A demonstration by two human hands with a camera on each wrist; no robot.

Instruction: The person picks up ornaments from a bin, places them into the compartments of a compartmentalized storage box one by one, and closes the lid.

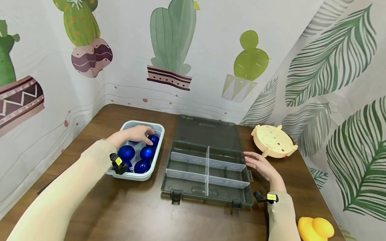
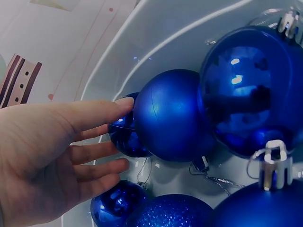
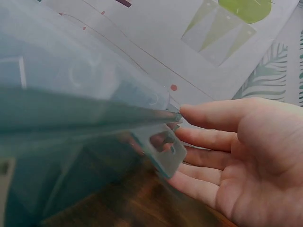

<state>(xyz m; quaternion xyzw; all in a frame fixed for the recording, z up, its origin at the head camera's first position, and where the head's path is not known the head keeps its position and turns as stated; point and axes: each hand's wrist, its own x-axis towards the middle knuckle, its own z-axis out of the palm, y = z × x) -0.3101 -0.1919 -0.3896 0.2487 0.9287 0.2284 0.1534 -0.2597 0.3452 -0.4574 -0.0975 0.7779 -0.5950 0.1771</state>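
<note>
My left hand reaches into a pale blue bin of blue Christmas baubles. Its thumb and fingers are on a small shiny bauble at the bin's far right corner. Beside that bauble lie a matte bauble and a larger glossy one. A grey see-through divider case lies with its lid laid back. Against the case's right edge rest the fingertips of my right hand. Near them, a clear side tab shows in the right wrist view.
Behind the case on the right stands a cream round toy with short legs and coloured dots. A yellow rubber duck sits at the front right. Patterned cloth hangs behind the brown table.
</note>
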